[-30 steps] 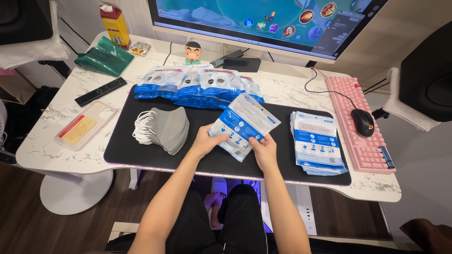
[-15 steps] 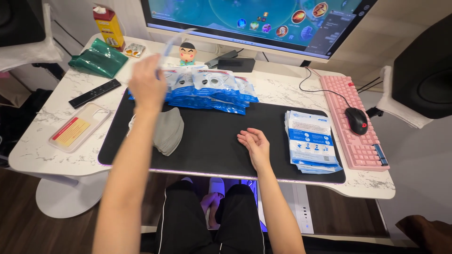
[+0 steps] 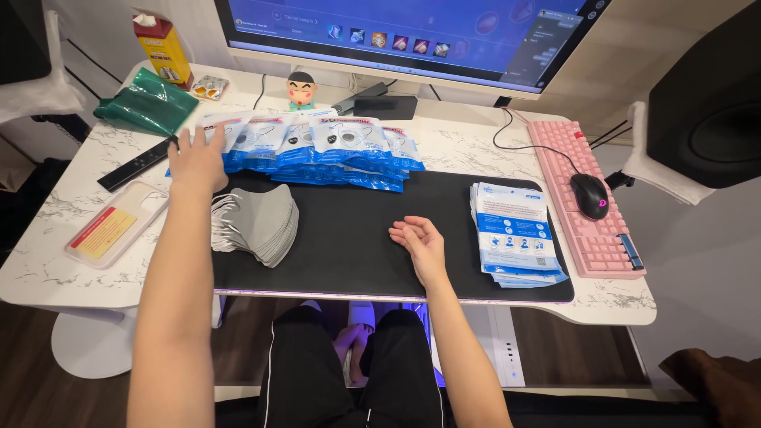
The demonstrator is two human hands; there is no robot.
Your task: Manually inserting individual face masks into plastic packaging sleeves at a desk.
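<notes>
My left hand (image 3: 198, 158) lies flat, fingers spread, on the left end of a row of blue-and-white packaged masks (image 3: 349, 147) at the back edge of the black desk mat (image 3: 357, 261). Just below that hand sits a stack of loose grey face masks (image 3: 261, 222). My right hand (image 3: 416, 242) rests on the mat with fingers loosely curled and nothing in it. To its right is a stack of flat blue-and-white packets (image 3: 515, 234).
A pink keyboard (image 3: 555, 147) and black mouse (image 3: 590, 196) lie at the right. A monitor (image 3: 412, 32) stands behind. A remote (image 3: 135, 165), phone case (image 3: 115, 226), green pouch (image 3: 147, 101), small figurine (image 3: 301, 89) and yellow carton (image 3: 161, 47) occupy the left and back.
Both hands held a packet over the mat. My left hand then lifted it up and left, and now lies on the row of packaged masks. My right hand stayed on the mat.
</notes>
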